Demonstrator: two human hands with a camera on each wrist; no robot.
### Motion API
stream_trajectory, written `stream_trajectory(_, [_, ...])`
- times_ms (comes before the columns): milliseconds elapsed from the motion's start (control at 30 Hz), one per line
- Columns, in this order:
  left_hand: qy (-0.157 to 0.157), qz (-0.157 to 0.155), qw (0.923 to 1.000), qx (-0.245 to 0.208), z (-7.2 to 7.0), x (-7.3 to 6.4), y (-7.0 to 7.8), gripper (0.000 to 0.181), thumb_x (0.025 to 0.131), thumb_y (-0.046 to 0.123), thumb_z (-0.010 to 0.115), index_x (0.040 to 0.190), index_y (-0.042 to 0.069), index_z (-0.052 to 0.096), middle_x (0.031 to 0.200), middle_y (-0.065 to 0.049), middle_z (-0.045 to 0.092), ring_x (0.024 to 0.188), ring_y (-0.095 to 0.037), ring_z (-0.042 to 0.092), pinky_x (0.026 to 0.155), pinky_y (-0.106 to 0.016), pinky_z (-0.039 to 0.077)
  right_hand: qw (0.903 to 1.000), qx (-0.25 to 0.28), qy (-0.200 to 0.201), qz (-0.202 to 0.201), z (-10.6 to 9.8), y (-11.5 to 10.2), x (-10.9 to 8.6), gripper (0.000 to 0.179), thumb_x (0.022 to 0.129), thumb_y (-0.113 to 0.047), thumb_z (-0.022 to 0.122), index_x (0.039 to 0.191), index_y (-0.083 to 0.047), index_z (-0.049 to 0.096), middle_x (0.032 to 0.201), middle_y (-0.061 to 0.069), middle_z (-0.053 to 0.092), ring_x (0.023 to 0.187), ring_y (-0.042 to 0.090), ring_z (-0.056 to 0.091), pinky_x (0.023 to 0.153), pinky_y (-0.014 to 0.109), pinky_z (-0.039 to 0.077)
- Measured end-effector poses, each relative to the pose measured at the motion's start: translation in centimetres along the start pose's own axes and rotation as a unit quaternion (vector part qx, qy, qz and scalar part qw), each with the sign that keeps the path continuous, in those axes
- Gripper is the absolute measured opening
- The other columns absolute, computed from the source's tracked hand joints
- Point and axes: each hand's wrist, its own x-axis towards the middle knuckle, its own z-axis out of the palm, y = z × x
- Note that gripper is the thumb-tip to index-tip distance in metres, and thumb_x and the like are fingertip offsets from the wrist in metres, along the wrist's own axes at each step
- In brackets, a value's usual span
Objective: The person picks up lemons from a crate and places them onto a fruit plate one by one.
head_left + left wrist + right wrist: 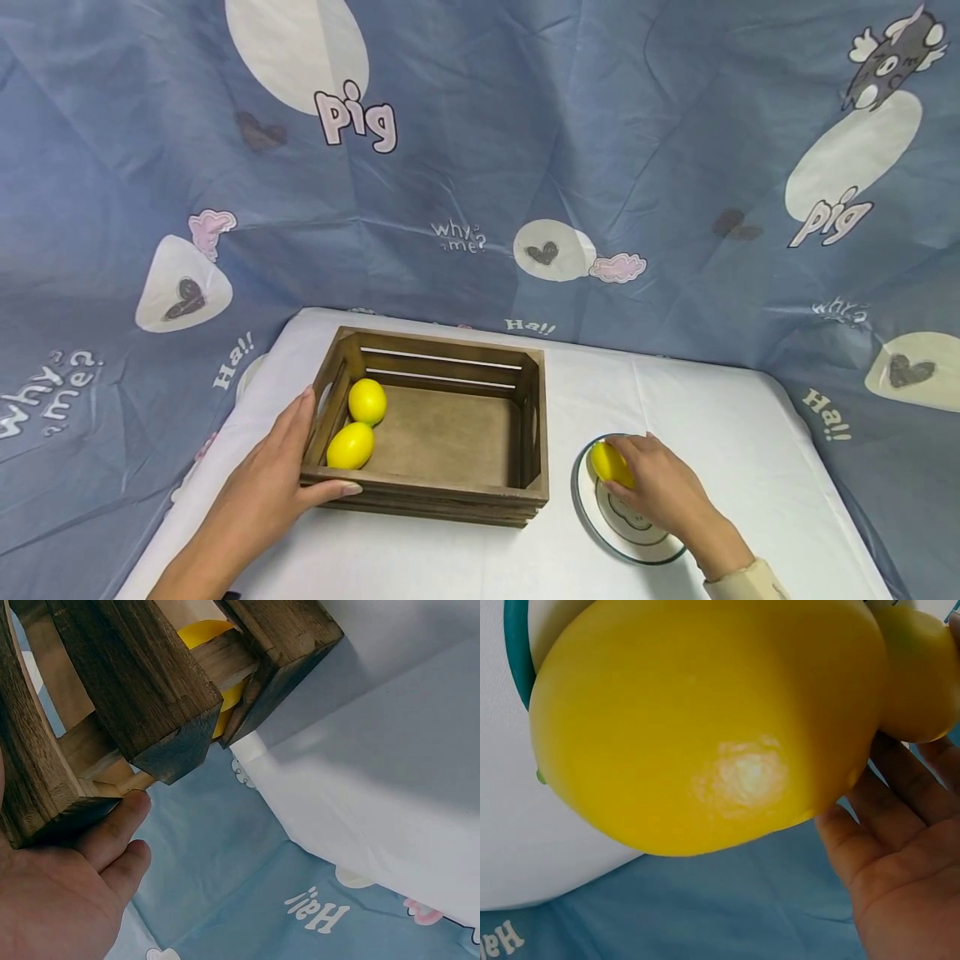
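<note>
My left hand (272, 475) rests against the near left corner of a brown wooden crate (450, 492), thumb along its front wall and fingers along the left end. From the left wrist view, its fingertips touch the crate's slats (142, 682). Two yellow lemons (367, 402) lie inside against the crate's left end. My right hand (663, 483) reaches over a round white plate (600, 521) with a dark green rim and holds a lemon (611, 464) between thumb and fingers. A large lemon (705, 735) fills the right wrist view, with a second lemon (919, 675) by the fingers.
White cloth (390, 554) covers the table under the crate and plate. Behind and at both sides hangs a blue printed sheet (465, 183). The plate stands to the right of the crate, with a strip of cloth between them.
</note>
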Motion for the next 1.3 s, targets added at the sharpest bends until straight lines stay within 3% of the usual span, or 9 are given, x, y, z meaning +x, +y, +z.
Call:
stream_trajectory(667, [-0.006, -0.006, 1.0, -0.001, 0.1, 0.0, 0.0, 0.133, 0.078, 0.049, 0.091, 0.168, 0.002, 0.006, 0.166, -0.029, 0.025, 0.14, -0.055, 0.04, 0.103, -0.072, 0.041, 1.0, 0.003, 0.0, 0.002, 0.3, 0.0, 0.0, 0.071, 0.073, -0.025, 0.099, 0.132, -0.004, 0.066, 0.123, 0.013, 0.071, 0.109, 0.031, 0.069, 0.109, 0.063, 0.045])
stream_trajectory(967, [0.0, 0.0, 1.0, 0.002, 0.0, 0.0, 0.0, 0.133, 0.077, 0.045, 0.093, 0.168, 0.003, 0.005, 0.166, -0.03, 0.026, 0.14, -0.055, 0.04, 0.103, -0.071, 0.042, 1.0, 0.009, -0.002, -0.003, 0.5, -0.1, 0.2, 0.07, 0.077, -0.029, 0.096, 0.134, -0.005, 0.065, 0.128, 0.013, 0.069, 0.116, 0.033, 0.067, 0.111, 0.064, 0.042])
stream_trajectory(1167, [-0.003, -0.003, 1.0, 0.003, 0.0, 0.0, 0.1, 0.133, 0.078, 0.048, 0.092, 0.168, 0.002, 0.006, 0.165, -0.03, 0.026, 0.139, -0.056, 0.041, 0.102, -0.072, 0.042, 0.9996, 0.026, 0.012, -0.006, -0.4, -0.2, 0.2, 0.068, 0.079, -0.028, 0.094, 0.135, -0.003, 0.065, 0.128, 0.013, 0.069, 0.118, 0.035, 0.066, 0.114, 0.062, 0.04])
stream_trajectory(1300, [-0.003, -0.007, 1.0, 0.006, 0.1, 0.0, 0.0, 0.134, 0.077, 0.05, 0.091, 0.168, 0.003, 0.006, 0.165, -0.029, 0.026, 0.138, -0.056, 0.042, 0.101, -0.072, 0.043, 0.9983, 0.057, 0.008, 0.013, -1.7, -0.7, 0.3, 0.069, 0.083, -0.028, 0.091, 0.141, -0.005, 0.061, 0.137, 0.013, 0.065, 0.128, 0.039, 0.06, 0.116, 0.059, 0.038])
